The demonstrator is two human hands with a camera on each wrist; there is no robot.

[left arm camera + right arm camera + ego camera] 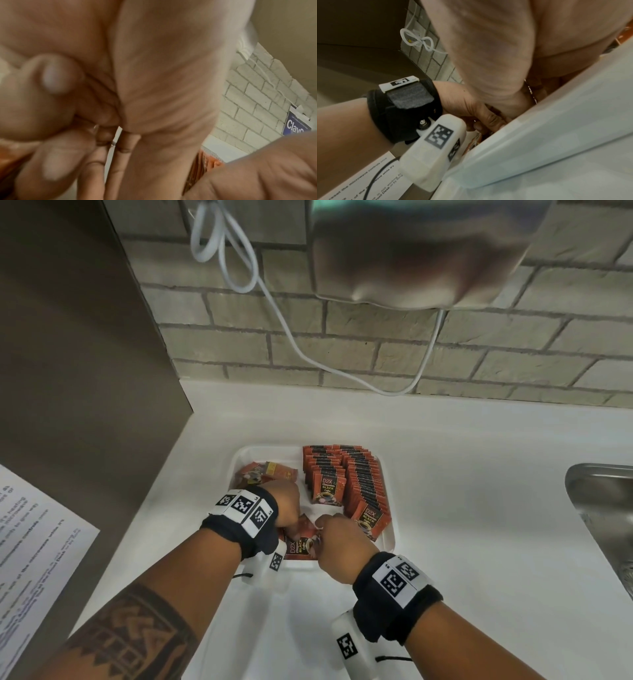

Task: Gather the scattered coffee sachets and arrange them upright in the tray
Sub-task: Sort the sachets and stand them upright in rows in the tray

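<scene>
A white tray [270, 448] sits on the white counter. Two rows of red coffee sachets [363, 484] stand upright along its right side, also seen in the left wrist view [204, 162]. A few loose sachets [270, 472] lie flat at its back left. More loose sachets [299, 547] lie at the tray's front, under both hands. My left hand [287, 508] curls down onto them and pinches an orange-red sachet [10, 155]. My right hand [337, 537] is just to its right, fingers curled round a sachet edge [530, 92]. The fingertips are mostly hidden.
A steel sink [603, 508] lies at the right edge. A white cable [308, 350] hangs down the brick wall to the counter behind the tray. A brown panel [85, 371] and a printed sheet [34, 542] stand on the left.
</scene>
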